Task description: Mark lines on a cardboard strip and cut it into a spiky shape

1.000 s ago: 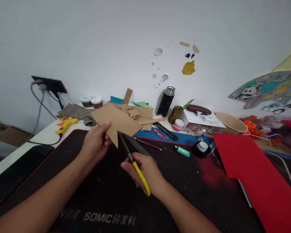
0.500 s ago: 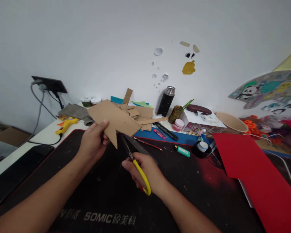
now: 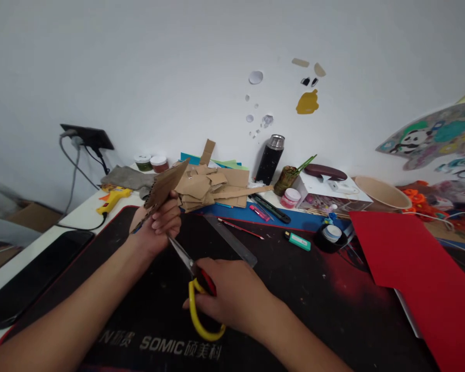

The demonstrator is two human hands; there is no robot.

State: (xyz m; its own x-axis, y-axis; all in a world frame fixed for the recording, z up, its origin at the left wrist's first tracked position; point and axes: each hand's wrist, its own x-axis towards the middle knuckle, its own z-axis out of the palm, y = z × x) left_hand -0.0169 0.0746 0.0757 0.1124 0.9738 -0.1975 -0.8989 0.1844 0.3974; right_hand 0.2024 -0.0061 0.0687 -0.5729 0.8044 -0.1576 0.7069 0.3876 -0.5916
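A cut piece of cardboard stands nearly edge-on to me, its corrugated edge showing. My left hand is closed around it, with the fingers on its right side and the thumb hidden. In my right hand is a pair of scissors with yellow and red handles. Their blades look closed together and point up and left, the tip near the heel of my left hand. Below both hands lies a black desk mat with SOMIC lettering.
Cardboard scraps are heaped behind my left hand. A clear ruler, a pencil and a green lighter lie on the mat. At left are a yellow glue gun and a phone; red card covers the right.
My left hand has turned the cardboard from facing me to nearly edge-on. The scissors have come away from its edge, dropping lower and left, with their handles turned. The view has shifted slightly.
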